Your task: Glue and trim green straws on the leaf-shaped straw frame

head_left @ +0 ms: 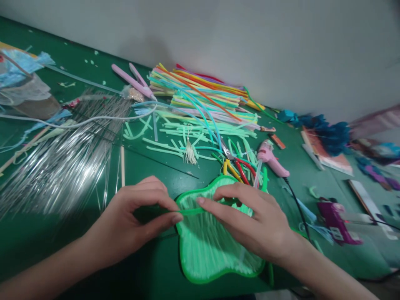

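Observation:
A wavy-edged shape made of pale green pipe cleaners, outlined in brighter green, lies on the green table near its front edge. Above it, a green pipe cleaner stretches between my two hands. My left hand pinches its left end between thumb and forefinger at the shape's left edge. My right hand has its thumb and fingers closed on the other end, over the shape's upper right part. Part of that end is hidden by the fingers.
Loose pipe cleaners are piled at the back. Thin metal wires spread on the left. Scissors, red-handled pliers and a pink glue gun with a black cord lie just beyond the shape. A magenta tool sits at right.

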Available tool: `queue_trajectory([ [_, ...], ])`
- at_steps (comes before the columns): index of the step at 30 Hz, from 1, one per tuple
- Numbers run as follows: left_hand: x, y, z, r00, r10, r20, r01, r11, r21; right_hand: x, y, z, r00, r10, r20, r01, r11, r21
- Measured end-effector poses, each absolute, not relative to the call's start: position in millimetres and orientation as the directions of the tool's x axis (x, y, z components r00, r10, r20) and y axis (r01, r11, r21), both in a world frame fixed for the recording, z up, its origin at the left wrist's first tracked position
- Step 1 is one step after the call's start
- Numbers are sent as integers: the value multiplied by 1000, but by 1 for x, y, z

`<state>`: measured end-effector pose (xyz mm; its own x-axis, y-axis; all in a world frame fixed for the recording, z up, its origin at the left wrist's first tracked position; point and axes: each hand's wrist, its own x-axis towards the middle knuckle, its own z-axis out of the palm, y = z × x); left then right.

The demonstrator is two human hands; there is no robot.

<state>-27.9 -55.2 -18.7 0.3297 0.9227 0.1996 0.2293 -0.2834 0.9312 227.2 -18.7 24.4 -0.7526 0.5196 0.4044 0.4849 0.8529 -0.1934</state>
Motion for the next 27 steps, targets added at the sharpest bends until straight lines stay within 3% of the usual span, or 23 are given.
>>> queue_trajectory([
  [4, -25, -55, -21, 269, 888, 373, 377, -453, 808, 211, -21, 22, -761, 528, 377, 453, 848, -274],
  [7, -24, -56, -21, 230, 874, 429, 446, -486, 751, 198, -22, 20, -741, 544, 393, 446, 837, -317],
  [27, -44, -55, -1, 90, 914, 395, 566, -373, 735, 218, -21, 38, -629, 651, 425, 524, 759, -387],
])
